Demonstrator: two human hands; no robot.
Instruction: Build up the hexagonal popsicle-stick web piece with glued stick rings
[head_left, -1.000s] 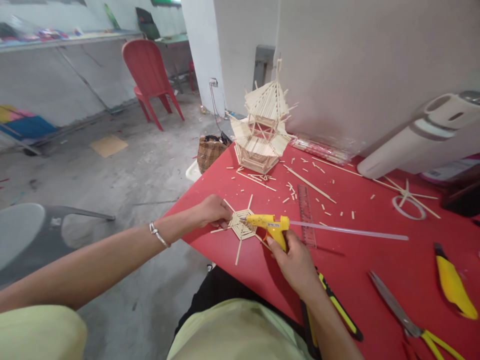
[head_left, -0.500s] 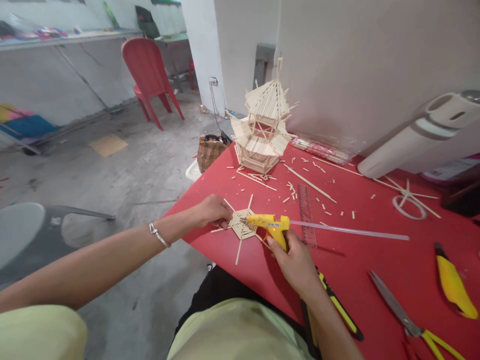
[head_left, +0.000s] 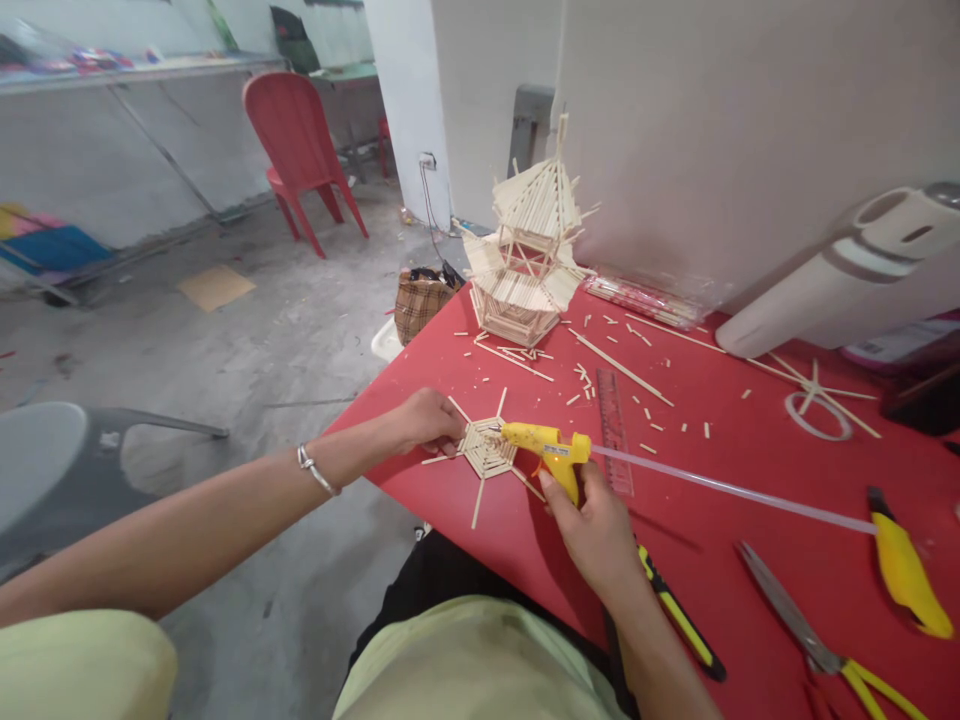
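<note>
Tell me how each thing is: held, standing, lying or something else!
Glue gun: held in right hand, glue stick poking out behind
Stick web: flat, left hand at its edge
Tower: standing
Flask: lid on
Scissors: lying flat
Ruler: lying flat
Cutter: lying down, blade not visible
Red chair: upright, nobody sitting

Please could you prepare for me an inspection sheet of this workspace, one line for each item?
Surface: red table, with short stick pieces scattered on it.
Job's things: yellow glue gun, clear glue stick out of its back, front end over the stick web; contact unclear. Stick tower stands farther back.
Clutter: ruler, scissors, cutter, besides the pieces.
Grips: right grip is closed around the glue gun; left grip is at the left edge of the stick web, hold unclear.
Cables: dark cord hangs from the wall socket; none seen on the glue gun.
Surroundings: red chair, plaid bag beside the table, flask near the wall.
</note>
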